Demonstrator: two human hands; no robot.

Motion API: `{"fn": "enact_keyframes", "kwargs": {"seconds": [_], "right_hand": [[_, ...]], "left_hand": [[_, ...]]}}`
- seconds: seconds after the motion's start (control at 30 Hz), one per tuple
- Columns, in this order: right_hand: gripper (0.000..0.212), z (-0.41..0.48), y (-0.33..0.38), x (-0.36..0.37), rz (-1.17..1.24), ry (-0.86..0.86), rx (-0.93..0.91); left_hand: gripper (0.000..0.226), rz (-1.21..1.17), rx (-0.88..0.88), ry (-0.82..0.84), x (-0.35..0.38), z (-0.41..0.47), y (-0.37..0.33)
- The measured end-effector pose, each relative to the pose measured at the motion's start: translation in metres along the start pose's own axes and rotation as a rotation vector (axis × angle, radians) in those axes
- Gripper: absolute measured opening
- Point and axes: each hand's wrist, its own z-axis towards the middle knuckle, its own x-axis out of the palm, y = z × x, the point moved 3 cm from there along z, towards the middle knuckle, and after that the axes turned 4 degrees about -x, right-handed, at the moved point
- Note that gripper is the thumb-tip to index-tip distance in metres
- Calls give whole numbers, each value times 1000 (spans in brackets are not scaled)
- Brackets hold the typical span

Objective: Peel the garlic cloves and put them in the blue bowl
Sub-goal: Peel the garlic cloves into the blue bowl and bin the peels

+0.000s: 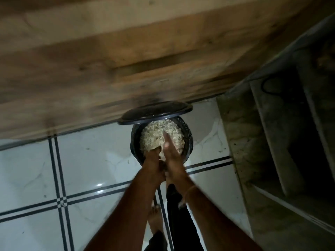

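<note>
Peeling is judged near its end: pale skins (159,133) are heaped in the dark bin (189,142) directly below the hands, the right hand (175,161) is held flat, straight-fingered, against the left hand (153,164), whose grip cannot be told, and no cloves or blue bowl are shown.

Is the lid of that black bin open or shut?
Open: the lid is raised at the far side of the bin, and pale peelings inside show uncovered.

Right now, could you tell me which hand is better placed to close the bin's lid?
Probably the right hand: its straight fingers reach farthest over the bin toward the raised lid, while the left hand sits back at the near rim.
</note>
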Motion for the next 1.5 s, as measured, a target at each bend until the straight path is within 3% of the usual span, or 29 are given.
{"fn": "enact_keyframes", "kwargs": {"seconds": [0.07, 0.13, 0.23, 0.33, 0.57, 0.67, 0.8, 1.13, 1.33, 1.43, 1.5], "right_hand": [[77, -29, 12, -4, -70, -24, 7], [68, -65, 35, -28, -48, -110, 102], [47, -131, 77, -53, -54, -130, -113], [38, -215, 103, -76, -24, -232, -243], [48, -421, 93, -170, -114, -587, -447], [37, -483, 72, -220, -160, -745, -462], [36, -549, 41, -295, -200, -951, -465], [28, -631, -61, -462, -167, -1198, -287], [36, -637, -93, -528, -166, -1212, -150], [39, -629, -101, -559, -177, -1211, -61], [41, -625, -102, -574, -216, -1206, -9]], "left_hand": [[22, 54, 39, 62, 10, -43, 10], [19, 199, 108, 52, 20, -96, 20], [12, 445, 372, -101, 13, -165, 32], [28, 840, 629, -155, 18, -217, 51], [38, 1290, 998, 72, 89, -352, 163], [38, 1438, 1110, 192, 127, -382, 215], [36, 1606, 1283, 310, 193, -405, 288], [29, 1738, 1298, 555, 337, -398, 465], [30, 1955, 1386, 509, 402, -366, 506], [35, 2074, 1429, 566, 426, -341, 517], [25, 2099, 1457, 624, 434, -329, 520]]}}
